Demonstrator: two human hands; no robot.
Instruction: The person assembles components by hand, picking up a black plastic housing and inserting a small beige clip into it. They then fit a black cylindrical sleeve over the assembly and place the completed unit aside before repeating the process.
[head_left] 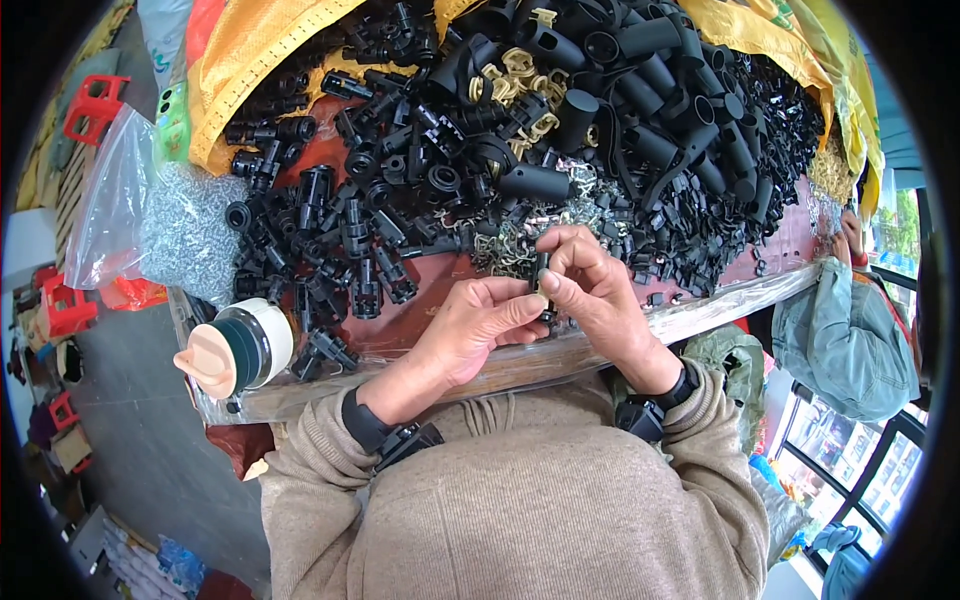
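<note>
Clear bag of metal bits (195,225) far left, then beige-lidded cup (268,338) by tabletop (435,285) corner. Black assemblies (313,198) heaped behind. Left hand (465,325): thumb and fingers pinched on lower end of small black part (543,264), which sits between both hands near tabletop's front edge. Probably light, stiff, slickish plastic; grip by its sides. Right hand (602,300): fingertips clamped round its upper end.
</note>
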